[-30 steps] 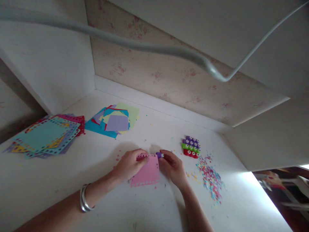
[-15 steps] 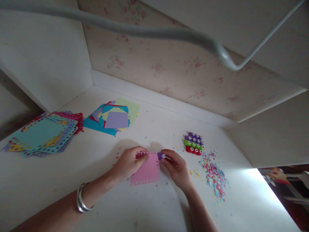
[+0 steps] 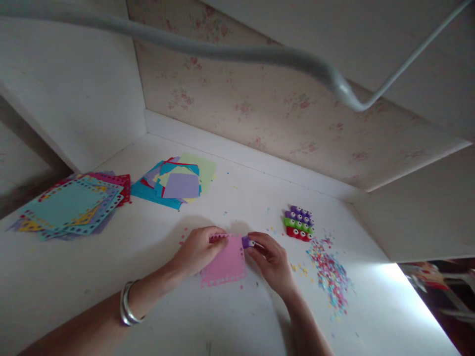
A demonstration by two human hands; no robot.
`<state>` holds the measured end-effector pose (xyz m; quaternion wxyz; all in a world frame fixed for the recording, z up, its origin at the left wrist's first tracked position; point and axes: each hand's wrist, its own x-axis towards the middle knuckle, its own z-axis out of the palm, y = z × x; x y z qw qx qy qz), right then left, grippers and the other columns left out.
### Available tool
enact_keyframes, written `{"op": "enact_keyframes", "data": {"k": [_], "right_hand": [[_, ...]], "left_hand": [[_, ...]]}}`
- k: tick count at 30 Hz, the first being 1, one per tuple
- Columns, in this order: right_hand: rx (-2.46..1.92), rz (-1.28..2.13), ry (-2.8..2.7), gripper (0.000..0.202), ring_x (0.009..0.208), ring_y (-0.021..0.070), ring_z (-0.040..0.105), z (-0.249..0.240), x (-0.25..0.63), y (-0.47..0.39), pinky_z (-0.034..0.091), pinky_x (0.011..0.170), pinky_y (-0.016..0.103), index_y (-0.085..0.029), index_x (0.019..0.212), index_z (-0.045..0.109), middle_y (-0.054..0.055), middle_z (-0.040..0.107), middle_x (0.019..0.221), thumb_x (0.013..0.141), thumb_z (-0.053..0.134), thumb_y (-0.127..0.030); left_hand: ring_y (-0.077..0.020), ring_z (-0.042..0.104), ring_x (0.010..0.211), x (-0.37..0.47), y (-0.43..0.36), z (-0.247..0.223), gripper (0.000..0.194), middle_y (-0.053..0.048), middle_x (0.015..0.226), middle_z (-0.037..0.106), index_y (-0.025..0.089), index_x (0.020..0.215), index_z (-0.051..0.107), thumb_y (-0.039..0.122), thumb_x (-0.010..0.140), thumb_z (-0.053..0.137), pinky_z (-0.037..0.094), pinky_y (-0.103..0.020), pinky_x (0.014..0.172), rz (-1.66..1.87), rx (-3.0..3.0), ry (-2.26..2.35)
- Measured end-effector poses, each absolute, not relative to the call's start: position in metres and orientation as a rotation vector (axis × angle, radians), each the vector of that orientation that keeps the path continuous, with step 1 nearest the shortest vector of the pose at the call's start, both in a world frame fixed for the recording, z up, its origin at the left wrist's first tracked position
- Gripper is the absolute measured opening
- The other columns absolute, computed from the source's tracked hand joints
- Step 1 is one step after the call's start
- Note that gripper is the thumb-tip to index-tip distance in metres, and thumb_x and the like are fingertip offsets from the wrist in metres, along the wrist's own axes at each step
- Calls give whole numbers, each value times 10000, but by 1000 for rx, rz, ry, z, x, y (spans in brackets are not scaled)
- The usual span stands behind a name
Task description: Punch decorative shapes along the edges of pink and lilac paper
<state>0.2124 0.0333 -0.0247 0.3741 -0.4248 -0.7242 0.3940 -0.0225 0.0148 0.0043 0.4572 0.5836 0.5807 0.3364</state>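
A pink square of paper (image 3: 224, 262) with small holes punched along its edges is in front of me. My left hand (image 3: 202, 249) grips its upper left part, thumb on top and fingers behind. At the paper's upper right edge is a small purple craft punch (image 3: 247, 242), pinched between the thumb and fingers of my right hand (image 3: 270, 259). The punch meets the paper's edge; whether the sheet sits inside its slot is too small to tell. Tiny pink cut-outs (image 3: 181, 242) lie left of the paper.
Several purple, green and red punches (image 3: 299, 223) stand in rows at the right, beside a heap of confetti (image 3: 332, 274). Punched coloured sheets (image 3: 69, 202) are piled far left, near a stack of plain coloured paper (image 3: 181, 185). A pale cable (image 3: 222, 49) crosses above the white table (image 3: 166, 316).
The view has shifted slightly, moving the piles a little to the right. Both hands keep their hold, and the purple punch stays at nearly the same spot on the paper's right edge.
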Motion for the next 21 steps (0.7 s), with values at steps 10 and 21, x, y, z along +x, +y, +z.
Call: {"op": "enact_keyframes", "data": {"k": [10,21], "right_hand": [[-1047,715,-2101,232,1044,220,675,-25,209,32,598,897,393,-280,1134,702,69,707,1132,908,668,-242],[-925,668,-2132,327,1072,220,681,-19,207,28,589,903,418,-295,1188,684,65,730,1126,971,514,-121]], "left_hand": [[-204,715,901,-18,12,-8,230,-43,975,777,211,988,736,310,920,540,509,-280,773,801,1634,1440],[-267,578,1126,-15,-4,-7,251,-85,1242,640,224,1146,658,274,929,542,466,-422,975,795,2189,1597]]}}
